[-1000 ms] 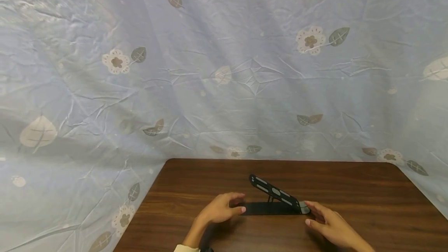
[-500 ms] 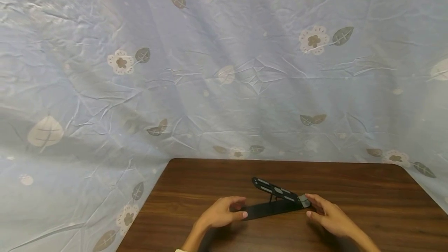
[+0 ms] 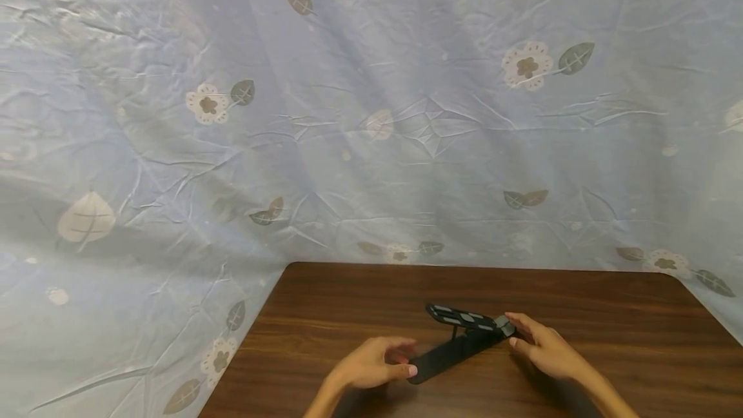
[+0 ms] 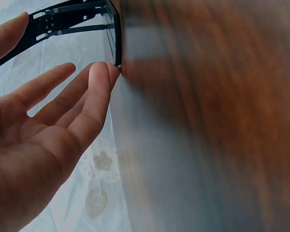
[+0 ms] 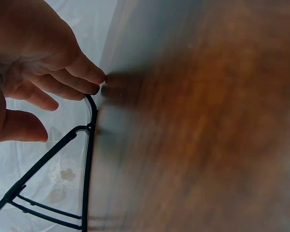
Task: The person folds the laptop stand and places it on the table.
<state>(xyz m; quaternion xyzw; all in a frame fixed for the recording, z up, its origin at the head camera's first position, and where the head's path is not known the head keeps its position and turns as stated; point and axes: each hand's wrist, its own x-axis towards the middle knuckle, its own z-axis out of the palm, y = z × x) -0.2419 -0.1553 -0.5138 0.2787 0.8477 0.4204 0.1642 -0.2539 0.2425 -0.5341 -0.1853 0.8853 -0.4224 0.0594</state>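
Observation:
A black folding laptop stand [image 3: 449, 357] sits on the wooden table, turned at an angle. Its long flat base runs toward the left hand, and a raised arm with grey pads [image 3: 467, 318] slants up over it on a thin prop. The left hand [image 3: 368, 364] is at the base's near-left end, fingers relaxed and fingertips right at the edge. At the hinged end, the right hand [image 3: 548, 348] touches the grey-padded lip with loosely bent fingers, its thumb apart. In the right wrist view the stand [image 5: 90, 164] shows side-on, unfolded, below the fingertips.
The brown wood-grain table [image 3: 348, 289] has rounded far corners. Behind it and along its left side hangs a pale blue sheet [image 3: 325, 166] printed with flowers and leaves.
The stand has turned on the table: its left end has swung toward the person and its hinged end away. The left hand has moved slightly nearer, the right slightly farther.

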